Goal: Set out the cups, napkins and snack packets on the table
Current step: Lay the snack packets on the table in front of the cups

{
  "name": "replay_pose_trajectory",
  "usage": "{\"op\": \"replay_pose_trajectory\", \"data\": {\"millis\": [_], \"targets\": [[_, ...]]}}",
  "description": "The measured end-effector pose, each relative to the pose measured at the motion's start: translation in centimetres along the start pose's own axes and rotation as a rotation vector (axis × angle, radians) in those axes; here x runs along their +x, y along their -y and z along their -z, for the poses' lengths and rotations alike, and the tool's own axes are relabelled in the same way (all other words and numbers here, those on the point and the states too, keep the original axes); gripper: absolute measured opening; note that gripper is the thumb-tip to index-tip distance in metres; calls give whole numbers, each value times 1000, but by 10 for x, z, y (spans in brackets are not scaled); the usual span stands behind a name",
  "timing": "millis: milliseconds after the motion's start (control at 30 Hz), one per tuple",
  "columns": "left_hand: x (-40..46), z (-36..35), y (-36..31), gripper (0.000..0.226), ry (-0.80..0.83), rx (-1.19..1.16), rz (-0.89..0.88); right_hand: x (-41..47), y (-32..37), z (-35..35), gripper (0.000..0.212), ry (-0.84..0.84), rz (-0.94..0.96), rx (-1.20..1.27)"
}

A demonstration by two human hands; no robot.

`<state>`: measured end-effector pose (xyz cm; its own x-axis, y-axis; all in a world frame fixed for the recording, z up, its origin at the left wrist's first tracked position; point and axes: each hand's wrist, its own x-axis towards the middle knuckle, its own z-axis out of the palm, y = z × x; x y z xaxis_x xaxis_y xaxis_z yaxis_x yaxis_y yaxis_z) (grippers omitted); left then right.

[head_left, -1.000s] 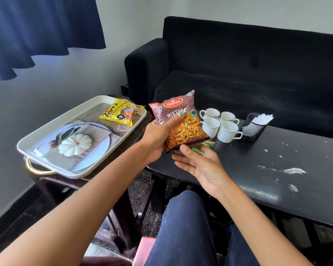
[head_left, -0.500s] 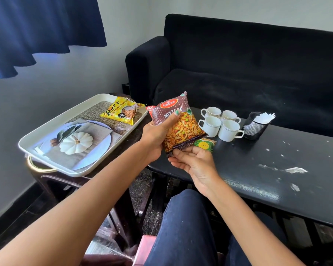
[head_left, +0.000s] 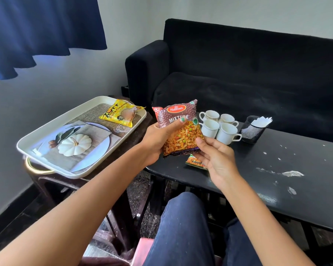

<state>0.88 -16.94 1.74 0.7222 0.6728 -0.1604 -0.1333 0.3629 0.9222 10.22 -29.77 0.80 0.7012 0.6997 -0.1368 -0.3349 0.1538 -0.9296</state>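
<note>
I hold the brown plastic snack packet printed "MIXTURE" (head_left: 179, 129) upright in front of me, above the near left corner of the black table (head_left: 277, 169). My left hand (head_left: 158, 139) grips its left edge, thumb curled across the front of the packet and the other fingers behind it. My right hand (head_left: 217, 156) is at the packet's lower right corner, palm turned up, fingers loosely bent; the thumb tip touches the packet's edge, but I cannot tell whether this hand really pinches it.

Just under my right hand a small green and orange snack packet (head_left: 195, 162) lies flat on the table, partly hidden by my fingers. Behind the packet I hold, a red packet corner (head_left: 156, 110) peeks out.

Four white ceramic cups with thin gilt rims (head_left: 218, 125) stand close together in a square on the table, handles pointing outwards. Just to their right stands a black wire-mesh holder (head_left: 253, 132) with white paper napkins (head_left: 261, 120) sticking out of it.

To my left, a cream rectangular tray with a white pumpkin picture (head_left: 46, 131) sits on a dark side table (head_left: 52, 181). A yellow snack packet (head_left: 121, 114) lies at the tray's far end. A black sofa (head_left: 248, 73) stands behind the table.
</note>
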Motion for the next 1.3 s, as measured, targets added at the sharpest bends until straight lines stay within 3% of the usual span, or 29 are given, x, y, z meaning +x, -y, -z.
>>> {"op": "replay_pose_trajectory", "data": {"millis": [233, 400, 567, 767, 900, 967, 1100, 1200, 1300], "targets": [[-2, -5, 3, 30, -20, 2, -5, -8, -15, 12, 22, -89, -30, 15], [0, -3, 5, 25, -92, 30, -21, -11, -9, 20, 23, 22, -22, -166], [-3, -10, 11, 26, -62, 83, -13, -9, 3, 12, 53, 186, 13, -199], [-8, -27, 19, 33, 73, 150, 28, -6, -9, 22, 26, 2, 97, -182], [-9, -33, 30, 24, 167, 405, 79, 0, -13, 55, 20, -210, 67, -153], [-8, -28, 38, 21, 128, 549, 56, 4, -16, 70, 19, -302, 24, -158], [7, -35, 69, 38, 103, 803, -25, 17, -25, 115, 20, -469, -41, -233], [14, -40, 87, 45, 148, 989, -23, 27, -39, 138, 16, -506, -129, -282], [21, -45, 99, 49, 156, 1193, -100, 38, -50, 148, 31, -457, -210, -389]]}}
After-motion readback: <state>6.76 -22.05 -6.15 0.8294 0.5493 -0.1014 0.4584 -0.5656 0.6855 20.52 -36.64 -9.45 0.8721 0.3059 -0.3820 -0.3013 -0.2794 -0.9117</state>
